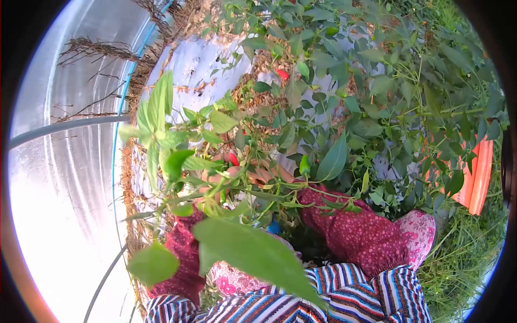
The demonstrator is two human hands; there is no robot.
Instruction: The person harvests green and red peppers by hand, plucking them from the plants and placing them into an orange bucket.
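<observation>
Both my hands are in among the stems of a chili plant, partly covered by leaves. My left hand [216,178] has its fingers closed around a small red chili pepper [233,159], which shows between them. Just to its right, my right hand [265,174] has bent fingers pressed together at the stems; what they hold is hidden. A green chili pepper [305,164] stands upright above my right wrist. Another green pepper [175,164] hangs left of my left hand, close to the camera. A large blurred leaf [250,253] covers part of my lap.
Leafy chili plants [377,107] fill the right side, with a red pepper [283,75] farther up. Silvery mulch sheet [199,64] covers the bed. An orange container [476,175] stands in the grass at right. Clear plastic sheeting [59,177] and a grey pipe [70,128] border the left.
</observation>
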